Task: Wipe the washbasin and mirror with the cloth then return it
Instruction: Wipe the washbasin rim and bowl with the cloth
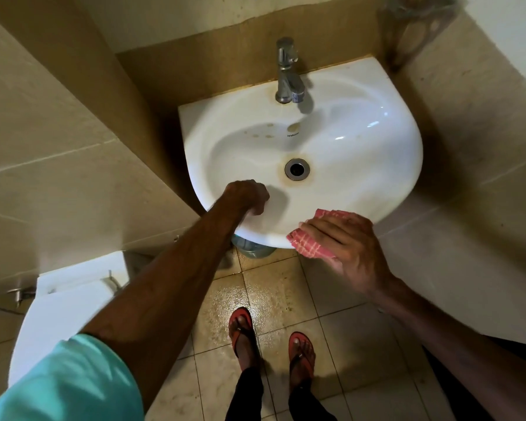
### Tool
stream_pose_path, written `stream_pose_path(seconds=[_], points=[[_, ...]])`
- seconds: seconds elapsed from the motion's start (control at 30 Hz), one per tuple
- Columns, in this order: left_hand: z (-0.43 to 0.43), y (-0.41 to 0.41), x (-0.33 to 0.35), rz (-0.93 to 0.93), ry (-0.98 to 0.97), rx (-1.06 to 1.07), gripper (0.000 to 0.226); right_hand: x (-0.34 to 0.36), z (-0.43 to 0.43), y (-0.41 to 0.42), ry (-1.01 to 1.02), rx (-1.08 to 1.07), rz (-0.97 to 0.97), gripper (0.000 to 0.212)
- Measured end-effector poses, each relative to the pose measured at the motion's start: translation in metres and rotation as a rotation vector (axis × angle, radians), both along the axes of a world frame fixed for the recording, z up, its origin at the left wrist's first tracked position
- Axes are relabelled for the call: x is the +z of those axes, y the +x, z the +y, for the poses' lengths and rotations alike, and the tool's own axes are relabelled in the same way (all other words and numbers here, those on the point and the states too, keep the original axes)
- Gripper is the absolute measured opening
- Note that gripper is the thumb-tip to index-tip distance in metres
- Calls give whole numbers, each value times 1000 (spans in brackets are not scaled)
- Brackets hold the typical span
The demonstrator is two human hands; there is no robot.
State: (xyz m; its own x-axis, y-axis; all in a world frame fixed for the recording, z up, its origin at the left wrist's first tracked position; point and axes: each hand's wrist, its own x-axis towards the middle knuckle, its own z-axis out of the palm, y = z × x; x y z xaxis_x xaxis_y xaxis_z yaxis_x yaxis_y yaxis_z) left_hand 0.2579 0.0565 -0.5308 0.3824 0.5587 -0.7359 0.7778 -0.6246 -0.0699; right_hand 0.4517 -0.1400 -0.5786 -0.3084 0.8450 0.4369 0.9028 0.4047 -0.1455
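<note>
White glazed ceramic washbasin [407, 141] juts from a tan tiled wall, with a chrome pillar tap [287, 74] at its back and a steel-ringed drain hole [297, 168] stained brown around the edge. The left hand [246, 197] has its grip closed over the near left rim of the basin, fingers curled down into the bowl. The right hand [343, 244] lies on a red-and-white checked cloth [305, 246], its grip loose, fingers nearly straight and spread, pressing the cloth against the near front rim. A blue-green plastic container [255, 252] shows just beneath the basin. Below, two feet in red flip-flops [240, 323] stand on wet beige floor tiles [274, 287], and a white toilet [64, 302] sits at the left.
</note>
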Motion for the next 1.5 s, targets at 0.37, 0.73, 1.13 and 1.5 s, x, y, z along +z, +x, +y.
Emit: stream_pose_path(seconds=[0.37,0.73,1.13,1.5], points=[[-8,4,2,18,69,-73,49,12,17,-51,-172,46,33,77],[-5,6,7,10,14,-6,51,41,27,44,-520,30,-142,82],[8,7,-9,-89,-22,66,50,54,62,15,-949,-98,-157,62],[12,7,-18,-239,-9,107,54,-32,142,-11,-843,-271,-225,78]])
